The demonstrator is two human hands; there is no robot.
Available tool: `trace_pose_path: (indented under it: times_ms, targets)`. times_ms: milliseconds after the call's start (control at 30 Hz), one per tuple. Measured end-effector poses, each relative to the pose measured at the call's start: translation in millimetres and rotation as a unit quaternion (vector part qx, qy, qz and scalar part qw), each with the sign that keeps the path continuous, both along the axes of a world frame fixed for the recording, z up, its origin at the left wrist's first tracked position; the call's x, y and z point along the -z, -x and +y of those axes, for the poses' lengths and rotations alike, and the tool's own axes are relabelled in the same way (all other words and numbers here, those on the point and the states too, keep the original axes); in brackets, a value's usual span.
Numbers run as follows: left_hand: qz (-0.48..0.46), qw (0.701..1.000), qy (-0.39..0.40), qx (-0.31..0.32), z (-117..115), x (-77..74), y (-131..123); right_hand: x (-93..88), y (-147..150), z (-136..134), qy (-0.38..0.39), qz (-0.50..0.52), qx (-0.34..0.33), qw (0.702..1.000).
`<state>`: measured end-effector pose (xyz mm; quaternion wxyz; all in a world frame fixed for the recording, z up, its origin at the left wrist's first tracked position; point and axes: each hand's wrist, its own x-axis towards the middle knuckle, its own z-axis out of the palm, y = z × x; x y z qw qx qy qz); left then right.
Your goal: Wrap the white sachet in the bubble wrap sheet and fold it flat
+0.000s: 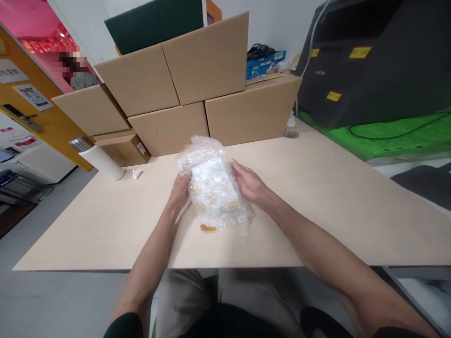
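Note:
A flat white package with gold patches (213, 188) lies inside clear bubble wrap (204, 148), tilted a little on the table. My left hand (181, 188) grips its left edge, the thumb on the wrap and the other fingers mostly hidden. On the opposite side, my right hand (249, 182) holds the right edge, with some fingertips behind the wrap. Loose film sticks out beyond the package at top and bottom. A strip of brown tape (207, 228) shows at the wrap's lower edge.
Stacked cardboard boxes (169, 129) line the back of the wooden table (299, 211). A white bottle (102, 162) and a crumpled white scrap (136, 173) stand at left. A large dark machine (380, 61) is at right. One person (82, 77) appears beyond the doorway.

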<state>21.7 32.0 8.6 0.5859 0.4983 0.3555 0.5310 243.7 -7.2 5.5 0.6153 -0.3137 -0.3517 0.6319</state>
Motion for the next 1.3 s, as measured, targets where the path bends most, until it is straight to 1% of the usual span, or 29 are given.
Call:
trace_pose_path:
  times_ms: [67,133,233,300,367,400,433,467,500,533,567,600,633,667,700,733,767,800,833,900,933,967,1000,1033,1133,1233,1300]
  targets:
    - [-0.051,0.999,0.004,-0.004,-3.4,0.1,-0.2,3.4,4.2,0.3,0.018,0.004,-0.01,1.0]
    - [-0.076,0.997,0.018,-0.005,-6.2,0.7,0.8,4.6,7.1,-1.1,0.035,0.01,-0.037,0.999]
    - [-0.089,0.995,0.037,0.008,-9.2,5.2,-1.0,1.2,9.1,-7.4,0.058,0.01,-0.082,0.995]
    - [-0.075,0.996,0.046,0.026,-10.6,9.6,-5.3,-2.8,10.0,-13.2,0.063,-0.02,-0.098,0.993]
    - [-0.03,0.998,0.045,0.023,-12.2,12.9,-9.3,-6.4,11.8,-17.8,0.058,-0.06,-0.084,0.993]
    - [0.01,0.999,0.036,0.0,-13.4,13.3,-10.5,-7.7,13.0,-19.1,0.051,-0.078,-0.067,0.993]
    - [0.06,0.997,0.014,-0.037,-15.2,12.7,-10.9,-8.5,14.5,-19.8,0.042,-0.094,-0.046,0.994]
    - [0.116,0.99,-0.024,-0.078,-17.9,10.8,-10.7,-8.9,16.0,-20.0,0.029,-0.108,-0.023,0.993]
    - [0.174,0.975,-0.08,-0.11,-21.8,7.4,-10.5,-9.0,17.6,-19.8,0.014,-0.121,-0.004,0.992]
    - [0.229,0.955,-0.147,-0.12,-27.1,2.8,-10.9,-8.9,19.1,-19.6,-0.002,-0.135,0.01,0.991]
    - [0.279,0.93,-0.215,-0.102,-34.1,-2.8,-12.4,-8.9,20.3,-19.7,-0.021,-0.148,0.017,0.989]
    - [0.322,0.904,-0.276,-0.06,-42.5,-9.2,-15.7,-9.0,21.2,-20.1,-0.041,-0.158,0.018,0.986]
    - [0.359,0.876,-0.323,-0.003,-52.3,-15.7,-20.8,-9.4,21.7,-20.9,-0.063,-0.167,0.014,0.984]
    - [0.391,0.851,-0.346,0.054,-62.7,-22.0,-27.6,-10.0,21.8,-22.0,-0.085,-0.173,0.007,0.981]
    - [0.419,0.832,-0.351,0.098,-73.3,-27.8,-35.2,-10.9,21.6,-23.4,-0.105,-0.175,-0.002,0.979]
    - [0.435,0.818,-0.354,0.126,-83.2,-32.9,-42.8,-11.8,21.1,-24.7,-0.121,-0.174,-0.01,0.977]
    - [0.428,0.821,-0.355,0.129,-91.9,-37.4,-49.1,-12.6,20.7,-25.8,-0.13,-0.173,-0.015,0.976]
    - [0.414,0.833,-0.347,0.123,-99.0,-41.3,-53.1,-13.3,20.3,-26.6,-0.131,-0.173,-0.017,0.976]
    - [0.392,0.851,-0.333,0.107,-104.3,-44.8,-54.1,-13.7,20.1,-27.1,-0.125,-0.172,-0.018,0.977]
    - [0.349,0.887,-0.29,0.082,-109.8,-51.4,-45.4,-13.6,20.3,-26.8,-0.099,-0.16,-0.023,0.982]
    - [0.341,0.897,-0.268,0.078,-110.6,-54.8,-36.2,-13.2,20.5,-26.4,-0.085,-0.151,-0.026,0.985]
    - [0.343,0.902,-0.25,0.078,-110.5,-58.3,-24.7,-12.6,20.6,-25.8,-0.074,-0.142,-0.031,0.987]
    - [0.355,0.9,-0.239,0.078,-109.9,-61.7,-11.7,-11.9,20.5,-25.3,-0.067,-0.138,-0.033,0.988]
    - [0.372,0.895,-0.236,0.063,-109.0,-64.8,1.8,-11.1,20.2,-24.7,-0.065,-0.141,-0.031,0.987]
    - [0.408,0.885,-0.223,-0.018,-105.8,-69.9,39.6,-9.5,17.8,-23.0,-0.066,-0.162,-0.008,0.984]
    - [0.446,0.872,-0.188,-0.065,-101.5,-64.3,68.1,-9.4,13.3,-20.3,-0.056,-0.161,0.012,0.985]
    - [0.499,0.85,-0.154,-0.067,-98.8,-55.0,81.8,-10.2,8.7,-17.5,-0.048,-0.159,0.029,0.986]
